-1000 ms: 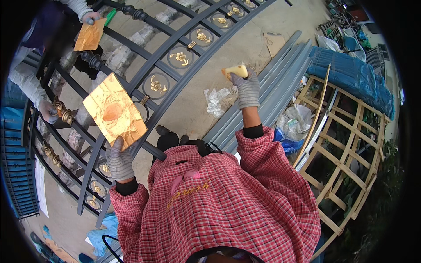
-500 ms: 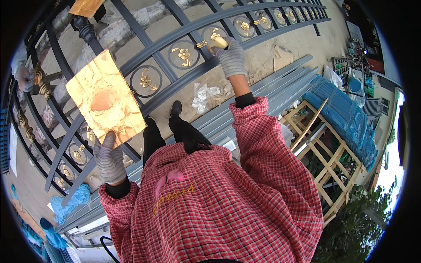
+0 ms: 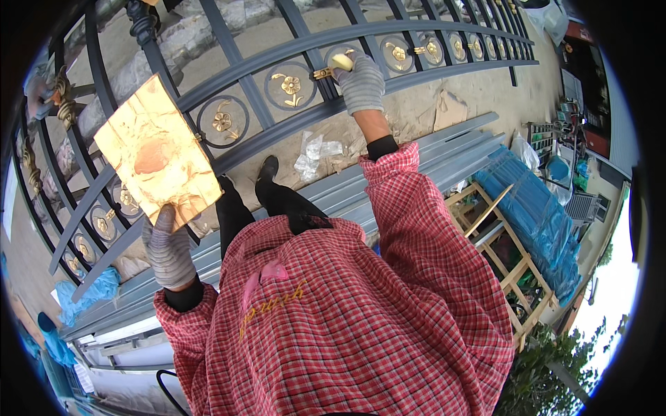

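Left hand [image 3: 168, 251] in grey knit glove, clenched on lower edge of gold-smeared board [image 3: 158, 161]; board held up flat toward camera, tilted, reddish blotch at centre. Covered part of grey metal gate [image 3: 277, 52] behind it, so rings and bars there hidden. Right hand [image 3: 359, 83] in same kind of glove, reached out to gate, closed around small pale yellow thing [image 3: 341, 61], pressed at a ring near gold fitting [image 3: 322, 73]. Only the tip of that thing visible; kind not clear, sponge or brush, could not tell. Fingertips wrapped under, out of sight. Gold flower ornaments [image 3: 290, 84] inside rings along curved rail, far ones too small to make out. Red plaid shirt [image 3: 347, 312] filled lower middle, blocked ground beneath. Dark shoes [image 3: 267, 170] just visible past shirt, between gate and stacked grey metal bars [image 3: 444, 149]. Crumpled clear plastic [image 3: 316, 152] on ground near shoes. Blue tarp [image 3: 534, 215] over a heap at right, contents hidden; wooden frame [image 3: 510, 270] beside it. Left rim dark, blurred, cut off by lens.
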`<state>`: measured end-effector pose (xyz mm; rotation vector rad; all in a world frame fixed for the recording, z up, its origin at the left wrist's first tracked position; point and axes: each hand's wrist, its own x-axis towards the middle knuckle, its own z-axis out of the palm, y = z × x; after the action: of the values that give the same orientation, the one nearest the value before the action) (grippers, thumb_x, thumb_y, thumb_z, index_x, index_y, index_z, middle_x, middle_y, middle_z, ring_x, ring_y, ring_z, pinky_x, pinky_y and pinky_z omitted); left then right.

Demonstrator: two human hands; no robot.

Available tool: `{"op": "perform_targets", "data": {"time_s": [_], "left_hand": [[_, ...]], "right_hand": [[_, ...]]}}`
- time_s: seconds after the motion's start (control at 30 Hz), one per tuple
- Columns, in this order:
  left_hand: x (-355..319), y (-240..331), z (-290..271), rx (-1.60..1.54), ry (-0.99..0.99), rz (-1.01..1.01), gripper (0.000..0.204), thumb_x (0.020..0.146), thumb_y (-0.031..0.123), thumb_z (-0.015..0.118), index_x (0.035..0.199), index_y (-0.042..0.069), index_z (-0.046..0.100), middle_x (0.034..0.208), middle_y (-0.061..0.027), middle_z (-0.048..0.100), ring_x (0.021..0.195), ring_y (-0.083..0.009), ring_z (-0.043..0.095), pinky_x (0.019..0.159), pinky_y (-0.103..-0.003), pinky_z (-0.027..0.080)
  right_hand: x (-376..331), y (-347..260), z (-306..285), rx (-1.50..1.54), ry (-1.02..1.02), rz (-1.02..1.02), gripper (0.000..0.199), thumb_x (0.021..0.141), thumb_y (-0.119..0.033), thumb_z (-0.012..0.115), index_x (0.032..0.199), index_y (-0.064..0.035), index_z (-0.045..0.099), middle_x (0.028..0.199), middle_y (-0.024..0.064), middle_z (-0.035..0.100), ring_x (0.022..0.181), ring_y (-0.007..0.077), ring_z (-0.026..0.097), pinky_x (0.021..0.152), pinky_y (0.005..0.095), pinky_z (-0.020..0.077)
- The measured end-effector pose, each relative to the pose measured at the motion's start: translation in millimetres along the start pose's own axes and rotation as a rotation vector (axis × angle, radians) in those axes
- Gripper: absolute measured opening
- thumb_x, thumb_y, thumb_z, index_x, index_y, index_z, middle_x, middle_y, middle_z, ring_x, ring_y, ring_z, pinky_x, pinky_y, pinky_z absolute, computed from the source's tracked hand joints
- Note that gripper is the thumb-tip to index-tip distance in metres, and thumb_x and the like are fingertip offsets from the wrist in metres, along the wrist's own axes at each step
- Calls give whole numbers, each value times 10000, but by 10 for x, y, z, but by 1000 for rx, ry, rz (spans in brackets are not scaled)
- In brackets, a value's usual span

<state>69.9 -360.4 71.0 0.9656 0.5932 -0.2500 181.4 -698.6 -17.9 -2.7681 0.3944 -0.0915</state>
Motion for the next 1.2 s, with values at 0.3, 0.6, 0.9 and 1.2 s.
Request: {"op": "perform_targets", "data": {"time_s": [0.3,0.6,0.9,1.2], "left_hand": [[-101,-2,-28,7,51,73,575,733,161,629,1206,-24,361,1182,-86,460,1099,-187,434,953,-307,309],[-160,20,-218,-12,81,90,579,730,176,630,1205,-20,364,1177,-86,465,1077,-183,452,931,-301,331],[-308,11,-384,-22,143,116,547,738,208,630,1180,-12,396,1112,-76,515,980,-167,521,796,-271,432],[-394,11,-554,-40,186,138,520,738,213,631,1159,-8,422,1083,-75,536,937,-162,551,733,-259,474]], "right_hand": [[0,24,8,-138,-8,29,305,643,-248,670,885,-77,598,831,128,596,794,278,575,717,364,454],[-275,-188,47,241,-105,94,358,596,-221,708,867,-18,592,778,158,608,715,293,585,661,340,456],[-177,-387,319,-174,-235,-74,252,667,-236,643,847,-65,598,815,130,600,798,285,575,683,373,454],[-192,-441,288,-188,-219,-52,265,658,-233,656,852,-63,595,805,160,599,781,310,575,672,373,454]]}}
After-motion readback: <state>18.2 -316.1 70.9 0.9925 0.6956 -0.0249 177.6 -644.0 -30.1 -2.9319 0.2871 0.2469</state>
